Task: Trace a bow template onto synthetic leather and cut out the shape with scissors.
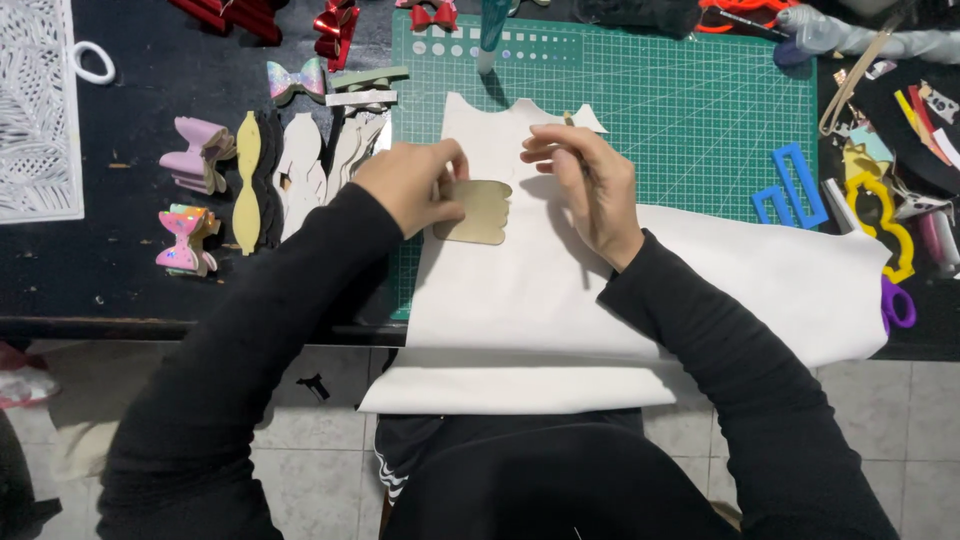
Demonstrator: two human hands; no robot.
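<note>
- Black sleeves [250, 380] filled the foreground, reaching over the table edge to a white sheet [560, 300] that draped off the green mat [690, 110] toward the lap.
- Far left, finished bows [190, 240] and a row of cut shapes [300, 165] lay on the dark table [130, 110], well apart from the work.
- Left hand [410, 185] pressed a tan template [478, 212] flat on the sheet, fingertips pinching its left edge.
- Right hand [580, 180] was closed around a thin pen-like tool [570, 122], only its tip showing, just beside the template's upper right corner.
- Blue frames [790, 185], a yellow frame [885, 215] and purple scissors [897, 305] sat at right.
- Risk, as judged: the template was held along one side only, so pressure from the tool could pivot it and skew the outline; the hanging weight of the sheet could also drag it across the mat mid-stroke.
</note>
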